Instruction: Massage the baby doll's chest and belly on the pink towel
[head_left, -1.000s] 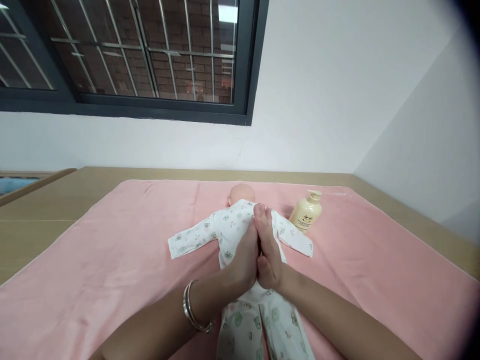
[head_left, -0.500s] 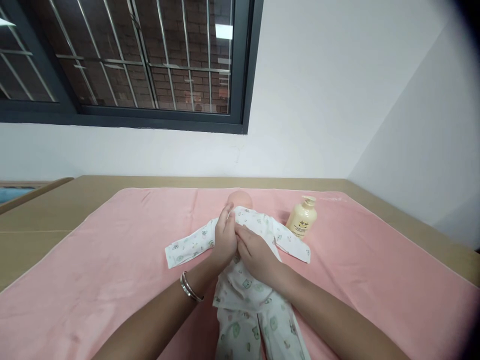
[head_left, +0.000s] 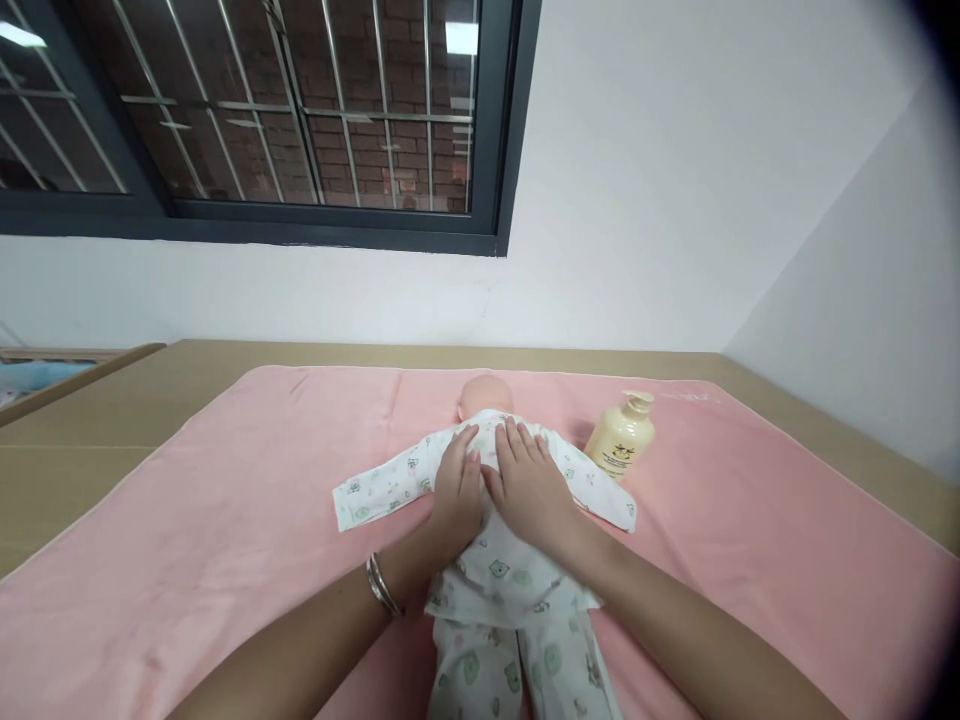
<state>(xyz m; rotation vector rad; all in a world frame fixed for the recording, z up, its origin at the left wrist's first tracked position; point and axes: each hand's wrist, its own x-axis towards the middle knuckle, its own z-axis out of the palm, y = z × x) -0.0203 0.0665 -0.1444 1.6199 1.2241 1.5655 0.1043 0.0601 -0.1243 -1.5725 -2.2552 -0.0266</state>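
Note:
A baby doll [head_left: 486, 395] lies on a pink sheet, its bare head at the far end and its face out of sight. It wears a white printed top [head_left: 499, 570] with both sleeves spread out, and matching trousers [head_left: 480, 665]. My left hand [head_left: 456, 495] rests on the left side of the doll's upper torso, fingers stretched towards the head. Flat on the right side of the torso lies my right hand [head_left: 531, 490], its fingers extended. Neither hand holds anything. Two silvery bangles [head_left: 382, 585] circle my left wrist.
A pale yellow pump bottle [head_left: 622, 435] stands right of the doll, beside its sleeve. The pink sheet [head_left: 225, 520] covers most of a wooden surface [head_left: 97, 420]. Behind are a white wall [head_left: 615, 200] and a dark-framed window [head_left: 337, 225] with bars.
My hands were close together with the palms facing; now they are spread a little apart, and the right one has turned flat onto the doll's torso. The view has shifted slightly.

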